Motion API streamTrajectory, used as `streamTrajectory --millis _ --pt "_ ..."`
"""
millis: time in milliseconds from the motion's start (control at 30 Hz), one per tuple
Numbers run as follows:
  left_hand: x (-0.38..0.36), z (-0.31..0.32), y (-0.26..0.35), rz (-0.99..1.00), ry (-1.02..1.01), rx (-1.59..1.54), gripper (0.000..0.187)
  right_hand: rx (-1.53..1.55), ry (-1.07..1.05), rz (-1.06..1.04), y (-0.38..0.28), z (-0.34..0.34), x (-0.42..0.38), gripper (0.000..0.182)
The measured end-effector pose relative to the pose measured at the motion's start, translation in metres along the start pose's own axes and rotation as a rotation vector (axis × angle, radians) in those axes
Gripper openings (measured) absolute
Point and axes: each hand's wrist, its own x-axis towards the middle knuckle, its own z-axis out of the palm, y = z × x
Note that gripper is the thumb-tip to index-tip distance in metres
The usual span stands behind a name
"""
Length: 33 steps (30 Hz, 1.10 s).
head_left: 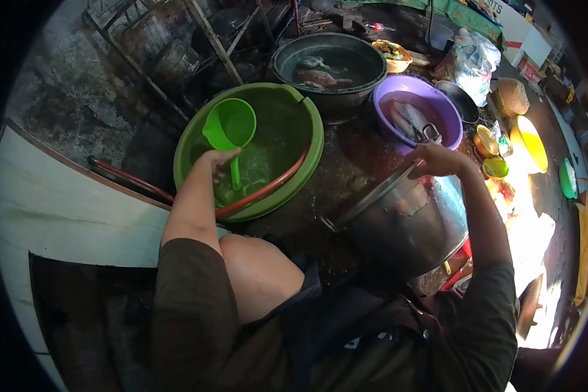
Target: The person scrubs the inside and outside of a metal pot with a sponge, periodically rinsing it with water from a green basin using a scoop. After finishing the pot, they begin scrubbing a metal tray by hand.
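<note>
The fingers of the left hand (219,163) are closed at the upper handle of a bright green plastic dipper (231,124). The dipper is positioned over the water inside a large round olive-green basin (314,134), its bowl directed away from the person and its handle toward the person. The fingers of the right hand (436,161) are closed at the upper edge of a large, deep, silver metal pot (405,222). The pot is tilted, its rim slanting between the two arms; a loop handle (331,225) projects at the lower end of the rim.

A reddish-brown hose (268,186) crosses the near part of the basin. Beyond the pot, a round purple basin (378,106) contains fish (408,119) in reddish water. To its left, a large dark round tub (281,62) contains water and pale pieces (323,78) of unclear type. A small orange-yellow container (398,65) is located just beside the tub. All vessels are arranged about a dark, wet floor (340,147).
</note>
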Motion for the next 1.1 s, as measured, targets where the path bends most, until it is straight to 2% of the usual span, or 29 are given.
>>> streamTrajectory --millis 33,67,133,167,200,267,300,333,400,500,533,600,633,700,733,833,900,933,1000,1100 --pt "0.005 0.003 0.0 -0.019 -0.097 0.07 0.07 -0.094 0.07 -0.028 -0.006 0.003 0.003 0.026" --pt "0.02 0.005 -0.002 -0.015 -0.096 0.063 0.07 -0.189 0.143 -0.056 -0.008 0.004 0.005 0.026" --pt "0.053 0.007 -0.005 0.134 -0.371 0.08 0.051 -0.147 0.117 -0.009 0.002 0.008 0.008 0.024" --pt "0.048 0.01 -0.001 0.145 -0.317 -0.035 0.037 -0.142 0.156 -0.001 0.006 0.01 0.007 0.023" --pt "0.042 0.013 0.004 0.151 -0.319 -0.032 0.037 -0.137 0.196 0.009 0.008 0.011 0.005 0.022" --pt "0.034 0.017 0.009 0.272 0.04 -0.129 0.035 -0.094 0.216 0.028 0.007 0.012 0.002 0.02" --pt "0.041 0.013 0.005 0.402 0.095 -0.045 0.031 -0.104 0.235 0.01 0.006 0.012 0.001 0.02" --pt "0.043 0.018 0.003 0.4 0.093 -0.044 0.031 -0.115 0.253 -0.008 0.005 0.012 0.001 0.019" --pt "0.039 0.027 -0.003 0.423 0.655 0.392 0.027 -0.114 0.265 -0.01 0.004 0.014 0.003 0.019" --pt "0.014 0.052 -0.003 0.389 0.728 0.528 0.028 -0.142 0.316 -0.027 0.001 0.015 0.002 0.02" --pt "0.019 0.057 0.0 0.393 0.73 0.53 0.028 -0.166 0.342 -0.045 0.001 0.016 0.001 0.02" --pt "0.022 0.066 0.006 0.318 0.533 0.547 0.026 -0.17 0.359 -0.049 0.004 0.018 0.002 0.021" --pt "0.024 0.064 0.01 0.324 0.536 0.552 0.026 -0.176 0.371 -0.054 0.004 0.019 0.002 0.021" --pt "0.005 0.057 0.027 0.041 0.144 0.234 0.027 -0.189 0.39 -0.047 0.0 0.019 0.0 0.022" --pt "0.005 0.053 0.028 0.044 0.146 0.236 0.027 -0.202 0.399 -0.044 -0.001 0.018 -0.001 0.022" --pt "0.01 0.033 0.018 0.096 0.256 0.215 0.026 -0.121 0.371 -0.037 0.0 0.018 0.0 0.022" --pt "0.006 0.021 0.008 0.211 0.72 0.265 0.025 -0.118 0.37 -0.05 -0.002 0.018 -0.002 0.022" --pt "0.004 0.013 0.005 0.209 0.725 0.266 0.025 -0.115 0.369 -0.058 -0.002 0.017 -0.002 0.021" --pt "-0.02 -0.006 0.0 0.15 0.96 0.23 0.025 -0.108 0.362 -0.052 -0.004 0.016 -0.004 0.021" --pt "-0.062 -0.018 0.0 0.18 1.075 0.217 0.027 -0.089 0.35 -0.036 -0.001 0.018 -0.001 0.021"
